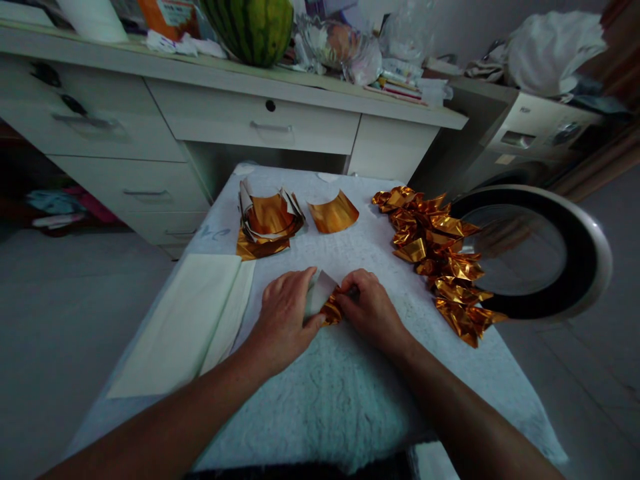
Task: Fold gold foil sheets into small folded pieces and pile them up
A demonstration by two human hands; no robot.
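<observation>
Between my two hands is a piece of gold foil paper (331,311), its pale back side facing up on the left and its shiny side crumpled at the lower right. My left hand (287,313) grips its left edge between thumb and fingers. With bent, pinching fingers my right hand (370,303) holds the right edge. Beyond the hands lies a single curved gold sheet (334,213). To its left stands a stack of curled gold foil sheets (271,217). Folded, crinkled gold foil pieces (440,253) form a heap along the table's right side.
A cloth-covered table (320,413) carries everything, with folded pale paper (175,320) on its left. The open washing machine door (530,253) juts out at the right edge. Behind is a white drawer desk (225,120) bearing a watermelon (250,30) and clutter.
</observation>
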